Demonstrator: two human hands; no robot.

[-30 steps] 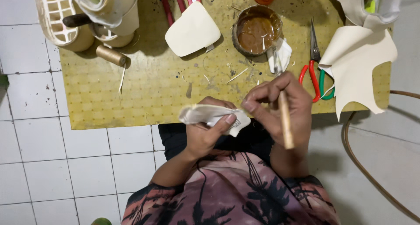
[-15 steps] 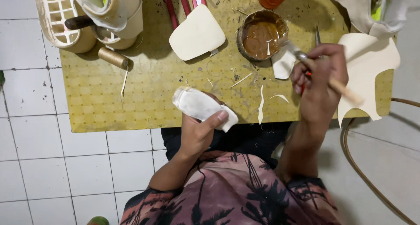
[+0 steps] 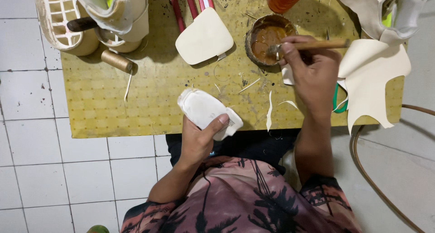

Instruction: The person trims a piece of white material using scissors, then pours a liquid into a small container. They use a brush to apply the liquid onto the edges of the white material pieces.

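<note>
My left hand [image 3: 199, 140] grips a small white rounded leather piece [image 3: 204, 110] at the near edge of the yellow work board [image 3: 154, 92]. My right hand [image 3: 312, 74] holds a wooden-handled brush [image 3: 312, 45], its bristle end dipped into a round tin of brown glue [image 3: 268, 37] at the far middle of the board.
A cream cut panel [image 3: 204, 37] lies beside the tin, with red-handled tools [image 3: 190, 2] behind it. A white sole and shoe upper [image 3: 90, 15] sit far left near a thread spool [image 3: 116, 61]. Large cream leather pieces [image 3: 374, 79] cover the right edge. A brown hose [image 3: 376, 178] curves over the tiled floor.
My right hand moved from the white piece to the right and up, bringing the brush to the glue tin. My left hand turned the white piece flat and lowered it toward the board edge.
</note>
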